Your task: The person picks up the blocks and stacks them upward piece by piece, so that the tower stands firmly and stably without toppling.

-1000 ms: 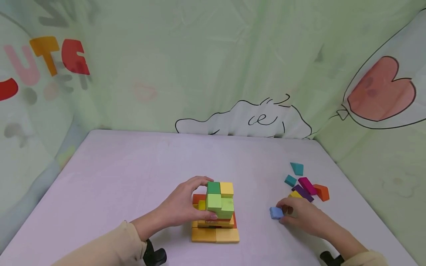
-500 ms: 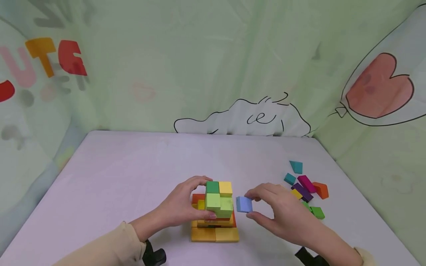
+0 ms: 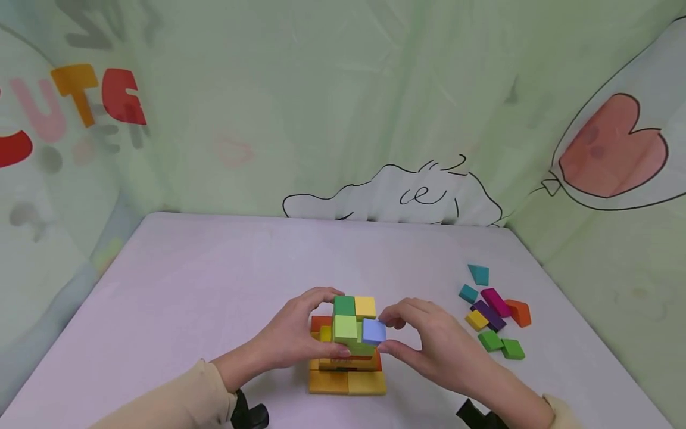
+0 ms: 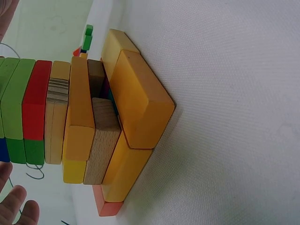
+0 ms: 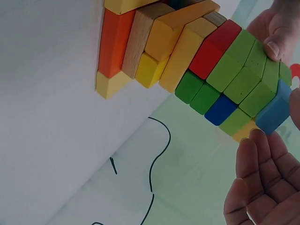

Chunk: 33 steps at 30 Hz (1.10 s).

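A tall tower of coloured wooden blocks (image 3: 347, 363) stands on the table, on a base of flat orange blocks (image 4: 140, 101). Near its top, my left hand (image 3: 286, 333) holds the tower, thumb at the front on the light green blocks (image 3: 345, 328) and fingers toward the back. My right hand (image 3: 439, 339) pinches a light blue block (image 3: 374, 332) between thumb and fingers at the tower's top right. In the right wrist view that blue block (image 5: 274, 110) lies against the end light green block (image 5: 260, 89). Red, dark green and dark blue blocks show lower down.
Loose blocks lie at the table's right: teal (image 3: 479, 274), magenta (image 3: 495, 302), orange (image 3: 518, 313), purple (image 3: 489, 316), yellow (image 3: 476, 320) and two green (image 3: 490, 341). A printed cloth wall (image 3: 257, 119) rises behind the table (image 3: 214, 268).
My right hand has carried the light blue block leftward from beside the loose blocks to the top of the tower. My left hand has stayed on the tower.
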Each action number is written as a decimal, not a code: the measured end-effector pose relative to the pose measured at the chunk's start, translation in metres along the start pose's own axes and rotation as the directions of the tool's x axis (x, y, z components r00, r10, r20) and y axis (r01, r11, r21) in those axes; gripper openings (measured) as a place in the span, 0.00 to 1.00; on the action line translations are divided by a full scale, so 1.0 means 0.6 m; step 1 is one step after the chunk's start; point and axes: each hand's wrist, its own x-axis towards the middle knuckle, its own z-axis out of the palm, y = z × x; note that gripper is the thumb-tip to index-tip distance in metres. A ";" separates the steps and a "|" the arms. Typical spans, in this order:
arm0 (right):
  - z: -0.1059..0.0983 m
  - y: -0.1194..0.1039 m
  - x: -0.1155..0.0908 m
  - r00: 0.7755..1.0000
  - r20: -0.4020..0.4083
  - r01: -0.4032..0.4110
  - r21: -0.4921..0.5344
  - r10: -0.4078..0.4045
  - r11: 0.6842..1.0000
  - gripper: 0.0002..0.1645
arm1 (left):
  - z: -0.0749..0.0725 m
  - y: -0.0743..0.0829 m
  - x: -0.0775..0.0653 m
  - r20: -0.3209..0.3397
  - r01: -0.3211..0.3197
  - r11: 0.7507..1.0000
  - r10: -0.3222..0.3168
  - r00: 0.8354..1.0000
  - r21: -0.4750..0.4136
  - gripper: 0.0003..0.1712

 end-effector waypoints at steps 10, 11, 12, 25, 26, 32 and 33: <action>0.005 0.001 0.006 1.000 -0.028 0.009 -0.009 -0.010 1.000 0.20 | 0.001 -0.001 0.001 -0.004 -0.003 1.000 0.003 1.000 0.010 0.38; 0.004 0.000 0.006 0.999 -0.032 0.010 -0.010 -0.010 1.000 0.20 | 0.002 -0.001 0.001 -0.003 -0.003 1.000 0.003 1.000 0.011 0.38; 0.004 0.000 0.006 0.999 -0.034 0.010 -0.011 -0.010 1.000 0.20 | 0.002 0.000 0.002 -0.002 -0.002 1.000 0.002 1.000 0.012 0.38; 0.006 -0.002 0.011 1.000 -0.017 0.011 0.006 -0.011 1.000 0.18 | 0.001 0.001 0.002 -0.001 0.011 1.000 -0.011 1.000 0.012 0.38; 0.006 -0.002 0.011 1.000 -0.014 0.010 0.009 -0.010 1.000 0.18 | 0.001 0.001 0.002 0.000 0.011 1.000 -0.011 1.000 0.012 0.38; 0.007 -0.003 0.012 1.000 -0.011 0.018 0.022 -0.018 1.000 0.18 | 0.001 0.001 0.002 0.000 0.010 1.000 -0.010 1.000 0.011 0.37; 0.007 -0.003 0.012 1.000 -0.015 0.021 0.022 -0.021 1.000 0.19 | 0.001 0.001 0.002 0.000 0.009 1.000 -0.009 1.000 0.011 0.37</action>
